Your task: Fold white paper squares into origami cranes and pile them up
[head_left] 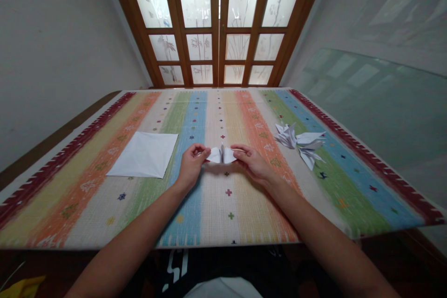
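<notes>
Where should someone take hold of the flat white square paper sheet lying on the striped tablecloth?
Best at its near right corner, from the right: the white paper sheet lies flat on the striped tablecloth, so a corner should lift easiest. The left hand is nearest, but it pinches the folded white paper with the right hand.

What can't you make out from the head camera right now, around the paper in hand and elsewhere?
Head view:
The ends of the folded white paper: hidden by the left hand and right hand, so their exact grip is unclear.
The folded paper figures: they overlap, so their number is unclear.
The yellow item: cut off by the bottom edge.
The lettering on the dark garment: cut off by the bottom edge.
</notes>
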Demonstrator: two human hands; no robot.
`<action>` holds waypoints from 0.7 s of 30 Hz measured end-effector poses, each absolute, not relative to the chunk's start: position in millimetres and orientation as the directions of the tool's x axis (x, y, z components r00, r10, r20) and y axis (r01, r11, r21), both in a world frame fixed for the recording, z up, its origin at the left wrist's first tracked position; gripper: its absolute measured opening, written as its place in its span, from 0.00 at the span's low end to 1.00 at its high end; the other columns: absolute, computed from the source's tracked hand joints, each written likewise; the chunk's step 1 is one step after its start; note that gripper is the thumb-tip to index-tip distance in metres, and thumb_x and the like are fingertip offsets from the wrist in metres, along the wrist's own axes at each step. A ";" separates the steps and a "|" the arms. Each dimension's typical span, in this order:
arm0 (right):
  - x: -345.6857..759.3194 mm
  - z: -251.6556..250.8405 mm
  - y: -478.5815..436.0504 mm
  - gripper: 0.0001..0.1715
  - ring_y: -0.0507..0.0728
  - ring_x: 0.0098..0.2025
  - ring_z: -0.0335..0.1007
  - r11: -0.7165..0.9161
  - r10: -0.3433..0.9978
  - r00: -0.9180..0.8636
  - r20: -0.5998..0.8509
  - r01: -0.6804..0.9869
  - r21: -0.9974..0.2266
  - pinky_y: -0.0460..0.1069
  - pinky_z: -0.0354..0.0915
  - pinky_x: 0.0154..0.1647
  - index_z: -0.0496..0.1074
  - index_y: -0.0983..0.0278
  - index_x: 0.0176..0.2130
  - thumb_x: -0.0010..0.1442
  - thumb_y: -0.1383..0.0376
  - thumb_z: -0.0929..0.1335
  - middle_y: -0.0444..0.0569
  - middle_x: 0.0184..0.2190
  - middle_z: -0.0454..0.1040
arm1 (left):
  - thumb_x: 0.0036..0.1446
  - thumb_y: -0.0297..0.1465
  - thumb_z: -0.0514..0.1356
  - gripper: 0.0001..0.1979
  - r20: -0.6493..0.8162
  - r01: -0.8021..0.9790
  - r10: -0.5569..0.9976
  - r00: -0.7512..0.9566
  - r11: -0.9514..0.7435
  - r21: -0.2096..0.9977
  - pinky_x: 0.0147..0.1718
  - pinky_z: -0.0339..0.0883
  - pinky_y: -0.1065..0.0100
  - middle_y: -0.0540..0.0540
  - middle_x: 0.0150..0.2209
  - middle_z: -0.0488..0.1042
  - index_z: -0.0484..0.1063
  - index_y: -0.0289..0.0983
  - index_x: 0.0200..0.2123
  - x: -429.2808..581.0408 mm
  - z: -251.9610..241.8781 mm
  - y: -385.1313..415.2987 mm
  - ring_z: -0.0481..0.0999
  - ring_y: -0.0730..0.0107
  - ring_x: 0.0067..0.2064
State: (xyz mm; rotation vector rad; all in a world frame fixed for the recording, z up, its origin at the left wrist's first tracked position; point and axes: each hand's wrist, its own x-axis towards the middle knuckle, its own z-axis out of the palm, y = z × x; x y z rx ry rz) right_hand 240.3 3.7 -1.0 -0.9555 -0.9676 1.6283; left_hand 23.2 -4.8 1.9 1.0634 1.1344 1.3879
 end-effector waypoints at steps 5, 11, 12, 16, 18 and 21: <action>245.6 -3.3 7.6 0.28 0.53 0.32 0.77 -0.222 0.967 -0.208 -0.150 -0.387 -0.895 0.47 0.75 0.35 0.81 0.60 0.40 0.41 0.55 0.86 0.44 0.31 0.81 | 0.43 0.40 0.77 0.22 0.015 -0.294 0.994 -0.105 -0.046 0.955 0.36 0.73 0.73 0.51 0.35 0.74 0.72 0.37 0.35 20.8 1.7 -1.9 0.75 0.74 0.35; 252.8 -5.9 11.5 0.25 0.56 0.39 0.79 -0.146 0.978 -0.193 -0.078 -0.369 -0.918 0.49 0.78 0.42 0.80 0.58 0.42 0.47 0.54 0.84 0.46 0.36 0.81 | 0.41 0.39 0.78 0.25 -0.021 -0.378 0.997 -0.069 -0.006 0.926 0.44 0.77 0.68 0.45 0.40 0.81 0.75 0.36 0.40 19.2 3.2 -1.1 0.80 0.69 0.41; 253.6 -5.2 11.7 0.24 0.56 0.40 0.79 -0.131 0.980 -0.187 -0.066 -0.361 -0.923 0.49 0.78 0.42 0.80 0.58 0.42 0.47 0.54 0.84 0.47 0.37 0.81 | 0.42 0.39 0.78 0.25 -0.020 -0.375 0.997 -0.068 -0.007 0.927 0.45 0.77 0.67 0.44 0.41 0.81 0.75 0.36 0.41 18.9 3.0 -0.9 0.81 0.67 0.43; 255.7 -0.3 10.8 0.22 0.56 0.41 0.78 -0.085 0.987 -0.157 -0.039 -0.295 -0.952 0.50 0.76 0.42 0.82 0.58 0.39 0.45 0.54 0.84 0.49 0.42 0.84 | 0.45 0.40 0.77 0.24 -0.008 -0.311 1.000 -0.030 -0.002 0.950 0.47 0.78 0.64 0.41 0.46 0.82 0.76 0.36 0.43 17.7 1.5 -0.6 0.82 0.65 0.45; 258.6 3.4 11.0 0.19 0.58 0.43 0.79 -0.044 0.992 -0.128 -0.013 -0.249 -0.968 0.51 0.76 0.43 0.83 0.59 0.36 0.46 0.54 0.83 0.52 0.47 0.84 | 0.49 0.42 0.74 0.23 -0.006 -0.244 1.000 0.016 0.010 0.970 0.46 0.79 0.61 0.40 0.47 0.81 0.77 0.36 0.44 16.2 1.5 -0.9 0.83 0.64 0.44; 270.9 10.5 15.3 0.15 0.62 0.47 0.79 0.095 0.995 0.007 0.095 -0.153 -0.984 0.54 0.77 0.45 0.84 0.59 0.35 0.49 0.53 0.80 0.54 0.50 0.84 | 0.55 0.43 0.70 0.17 0.069 -0.009 0.997 0.031 -0.068 0.998 0.45 0.79 0.59 0.39 0.46 0.81 0.78 0.37 0.43 11.6 3.3 -1.3 0.83 0.59 0.44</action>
